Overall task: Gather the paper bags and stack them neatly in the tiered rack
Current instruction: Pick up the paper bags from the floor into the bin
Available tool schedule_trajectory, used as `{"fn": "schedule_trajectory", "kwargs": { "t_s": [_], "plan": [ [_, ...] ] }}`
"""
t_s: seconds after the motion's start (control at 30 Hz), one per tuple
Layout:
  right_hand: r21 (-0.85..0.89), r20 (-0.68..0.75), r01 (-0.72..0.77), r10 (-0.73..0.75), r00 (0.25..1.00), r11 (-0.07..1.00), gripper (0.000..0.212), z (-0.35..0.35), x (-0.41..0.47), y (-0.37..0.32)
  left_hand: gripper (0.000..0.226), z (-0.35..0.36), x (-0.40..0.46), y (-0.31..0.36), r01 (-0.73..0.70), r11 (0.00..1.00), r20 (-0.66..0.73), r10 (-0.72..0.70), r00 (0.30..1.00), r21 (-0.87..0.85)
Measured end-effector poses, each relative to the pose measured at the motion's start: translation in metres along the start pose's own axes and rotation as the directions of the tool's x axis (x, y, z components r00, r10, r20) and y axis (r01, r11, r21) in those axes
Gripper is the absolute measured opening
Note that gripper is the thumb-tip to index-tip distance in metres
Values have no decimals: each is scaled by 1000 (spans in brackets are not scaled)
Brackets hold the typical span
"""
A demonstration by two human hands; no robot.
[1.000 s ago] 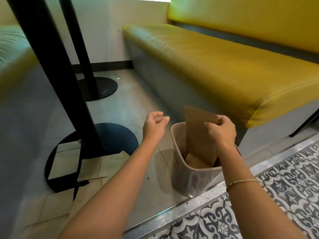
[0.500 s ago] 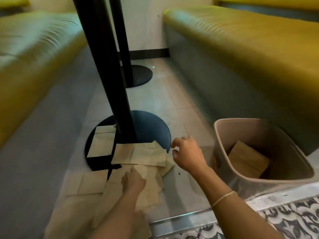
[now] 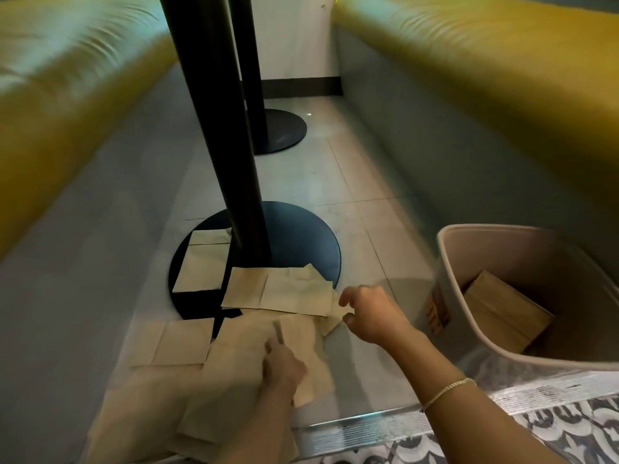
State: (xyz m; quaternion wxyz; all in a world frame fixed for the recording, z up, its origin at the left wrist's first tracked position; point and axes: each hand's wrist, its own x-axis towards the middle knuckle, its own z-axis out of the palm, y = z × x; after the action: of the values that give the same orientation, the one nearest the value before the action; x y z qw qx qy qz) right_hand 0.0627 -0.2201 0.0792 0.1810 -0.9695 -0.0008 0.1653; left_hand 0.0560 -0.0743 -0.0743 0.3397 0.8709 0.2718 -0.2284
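Bags point(image 3: 284, 293) lie scattered on the floor point(image 3: 351, 182) ahead; our left hand point(image 3: 283, 366) pinches the nearest, our right hand point(image 3: 368, 313) hovers loosely spread beside it.

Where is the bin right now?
In the head view the bin stands on the floor at the right, beside the right-hand bench and just right of the right hand, with paper bags inside it.

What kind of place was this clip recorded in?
Probably a cafe or restaurant booth: facing yellow padded benches, black pedestal table legs on round bases, and paper bags strewn on the tiled floor.
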Motion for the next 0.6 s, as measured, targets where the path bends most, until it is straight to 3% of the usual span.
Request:
{"fn": "schedule_trajectory", "kwargs": {
  "t_s": [0.1,0.17,0.27,0.4,0.47,0.53,0.6],
  "plan": [
    [25,61,-65,63,996,998,47,3,1,0,52,-15,-3,9,-43,998,280,57,958,-55],
    [5,87,-90,89,992,996,64,6,1,1,44,-30,-9,17,-153,988,500,133,856,-2],
    [54,162,-149,139,977,987,71,7,2,4,42,-48,-18,31,-273,960,620,252,744,-63],
    [62,149,-124,113,982,990,27,7,1,5,40,-50,-13,43,-289,940,585,341,736,-183],
    [64,72,-137,133,989,988,22,4,-1,6,33,-47,-5,48,-293,932,494,360,791,-212],
    [57,-6,-162,163,987,985,22,1,-3,8,31,-47,10,50,-340,932,204,359,911,-124],
    [43,-85,-173,176,981,984,26,-2,-6,13,40,-49,29,48,-343,935,-67,349,935,87]
  ]
}}
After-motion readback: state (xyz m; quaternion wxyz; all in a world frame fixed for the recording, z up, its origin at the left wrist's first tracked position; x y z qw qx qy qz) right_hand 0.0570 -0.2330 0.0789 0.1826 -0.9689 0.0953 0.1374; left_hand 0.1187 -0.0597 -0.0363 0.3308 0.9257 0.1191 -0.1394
